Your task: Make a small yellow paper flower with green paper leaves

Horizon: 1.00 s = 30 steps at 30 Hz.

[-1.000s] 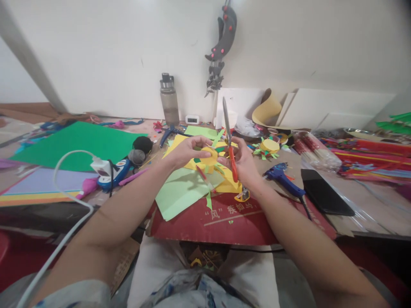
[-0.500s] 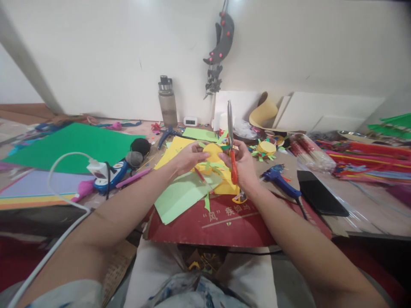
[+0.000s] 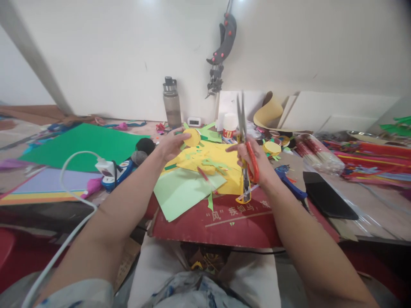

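Note:
My left hand (image 3: 172, 145) pinches a round yellow paper disc (image 3: 192, 137) with green paper strips sticking out around its edge. It is held up over the far left of the yellow paper sheets (image 3: 218, 152). My right hand (image 3: 254, 155) grips scissors (image 3: 252, 162) with orange-red handles, the blades pointing up and slightly parted. Just below that hand is a yellow utility knife (image 3: 246, 192), partly hidden by the fingers. Green paper scraps and a red pen (image 3: 203, 174) lie on the yellow sheets, beside a light green sheet (image 3: 181, 194).
A red board (image 3: 218, 231) lies under the papers. To the right are a blue glue gun (image 3: 293, 185), a phone (image 3: 327, 194) and another yellow disc (image 3: 272, 148). A bottle (image 3: 172, 105) stands at the back. At left are a green sheet (image 3: 80, 145) and a power strip (image 3: 115, 177).
My hands have moved apart. The left one carried the yellow disc leftward and up; the right one moved a little right with the scissors, whose blades have parted.

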Each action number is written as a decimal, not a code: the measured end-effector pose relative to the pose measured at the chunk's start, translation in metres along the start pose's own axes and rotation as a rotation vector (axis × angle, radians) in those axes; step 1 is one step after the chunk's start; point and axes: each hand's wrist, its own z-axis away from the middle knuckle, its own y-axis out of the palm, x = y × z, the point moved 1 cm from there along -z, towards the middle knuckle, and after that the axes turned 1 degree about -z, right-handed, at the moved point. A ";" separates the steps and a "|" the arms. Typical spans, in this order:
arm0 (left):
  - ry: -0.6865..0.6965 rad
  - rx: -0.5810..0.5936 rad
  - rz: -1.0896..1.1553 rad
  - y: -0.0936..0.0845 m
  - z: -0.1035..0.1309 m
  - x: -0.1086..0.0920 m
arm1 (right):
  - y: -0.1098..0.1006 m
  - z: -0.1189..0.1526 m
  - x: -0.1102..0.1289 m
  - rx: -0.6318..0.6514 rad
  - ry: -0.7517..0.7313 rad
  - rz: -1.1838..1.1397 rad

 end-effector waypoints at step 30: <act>-0.044 0.188 -0.254 -0.025 -0.002 -0.010 | 0.004 0.010 0.001 0.361 0.112 0.265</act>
